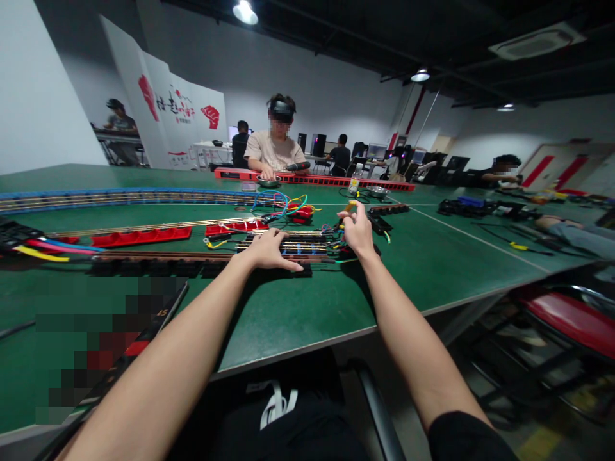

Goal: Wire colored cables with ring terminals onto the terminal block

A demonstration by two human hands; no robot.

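My left hand lies palm down on the dark rail assembly, its fingers spread across the strips. At the assembly's right end, my right hand is closed around a small yellowish item that sticks out above its fingers; the grip is partly hidden. Thin wires lie beneath and beside that hand. Brown strips over black holders run leftward from the assembly. Behind my left hand sits a red tray section, and coloured wires loop beyond it.
Across the green table, a person reaches into a metal bowl by a long red rail. A blue rail runs along the left. A bottle stands behind my right hand. Black parts lie right.
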